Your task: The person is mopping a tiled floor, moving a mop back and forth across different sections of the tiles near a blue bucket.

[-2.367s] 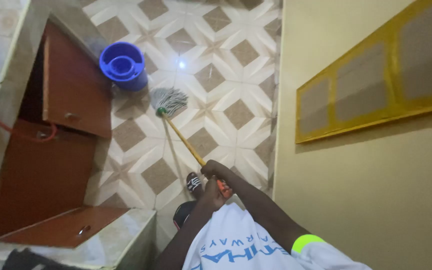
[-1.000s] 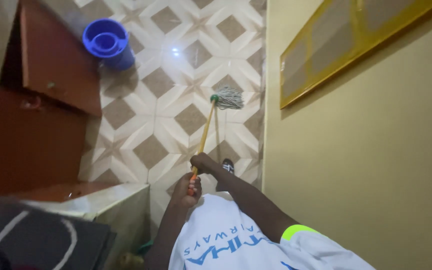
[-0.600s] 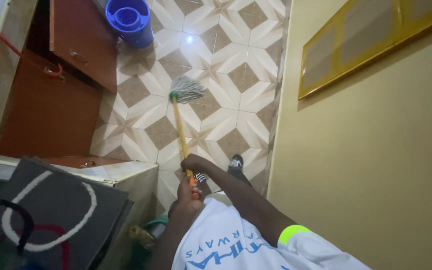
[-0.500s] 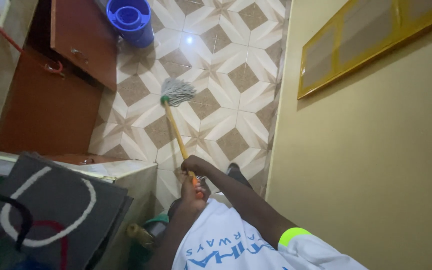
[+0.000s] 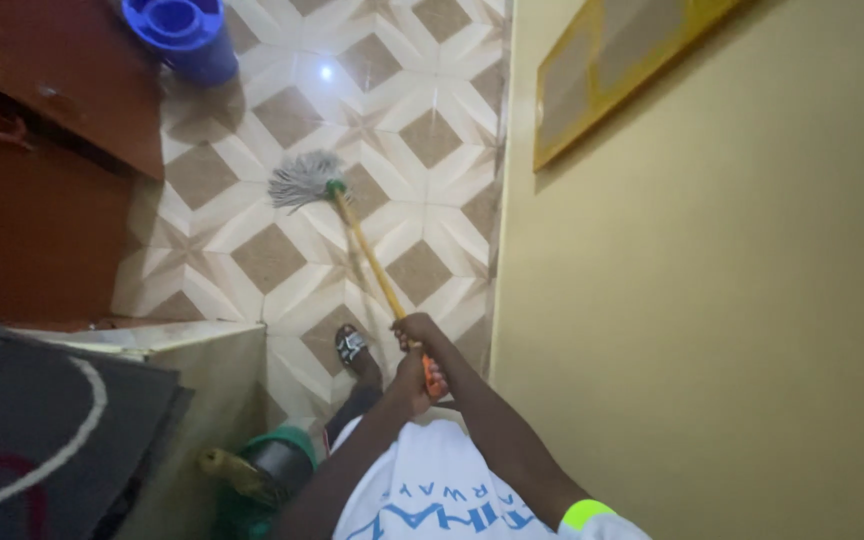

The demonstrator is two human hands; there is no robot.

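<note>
Both the right hand point(image 5: 414, 330) and left hand point(image 5: 414, 378) are gripping the mop point(image 5: 304, 180), its head now lying leftward on the tiled floor point(image 5: 422, 135), nearer the brown cabinet point(image 5: 62, 70); the blue bucket point(image 5: 184, 30) is standing beyond.

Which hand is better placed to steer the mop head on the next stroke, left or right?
Probably the right hand: it grips the yellow mop handle lower down, nearer the mop head. The left hand holds the orange top end, more a pivot.
</note>
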